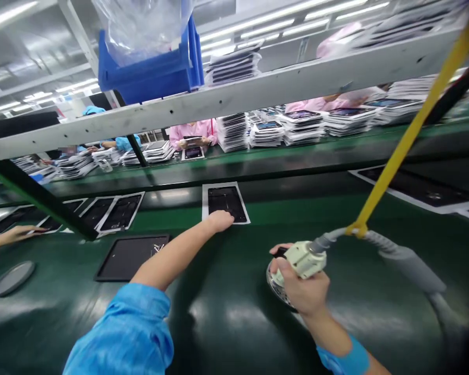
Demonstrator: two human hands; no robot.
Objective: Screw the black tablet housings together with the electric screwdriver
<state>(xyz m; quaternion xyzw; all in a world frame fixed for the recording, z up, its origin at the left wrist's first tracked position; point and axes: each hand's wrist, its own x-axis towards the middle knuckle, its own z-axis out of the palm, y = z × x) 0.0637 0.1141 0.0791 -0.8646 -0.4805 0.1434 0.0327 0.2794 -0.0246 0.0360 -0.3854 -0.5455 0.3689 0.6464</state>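
My left hand (pixel 220 221) reaches forward with curled fingers at the near edge of a black tablet-like panel (pixel 227 200), which lies on a white sheet. Its fingertips are partly hidden, but the hand appears closed on that edge. In my right hand (pixel 303 286) is a pale green corded tool (pixel 305 259) that looks like an electric screwdriver, its tip hidden. A yellow strap (pixel 408 140) is tied to the tool's grey cable (pixel 404 263). Just beneath the right hand is a round metal dish (pixel 278 291), its contents too blurred to make out.
A black tray (pixel 119 260) with small metal pieces lies left of my left arm, and a grey round lid (pixel 13 278) further left. More black panels (pixel 122 212) line the green belt (pixel 226 312). Another person's hand (pixel 17 234) is at left. Overhead runs a white shelf beam (pixel 219 99).
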